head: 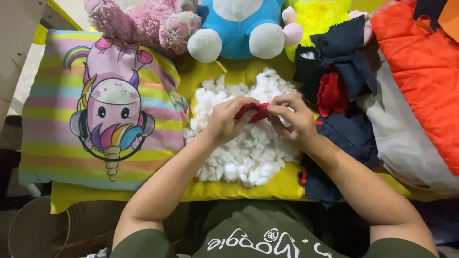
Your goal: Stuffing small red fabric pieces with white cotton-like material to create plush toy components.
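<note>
Left hand (224,122) and right hand (294,117) both pinch a small red fabric piece (255,112), stretched between the fingertips. It hangs just above a fluffy white stuffing heap (248,153) on yellow cloth (267,188). Striped unicorn pillow (103,107) lies left; dark navy fabric scraps (344,52), crumpled, right.

Vantage: a single head-worn camera, looking steeply down from above the person's chest.
Facing: forward, away from the body, toward a row of plush toys along the top edge.
Closeness: near; both forearms fill the lower half, meeting over a heap of white fluffy stuffing (248,138).
Overlap: one view only.
</note>
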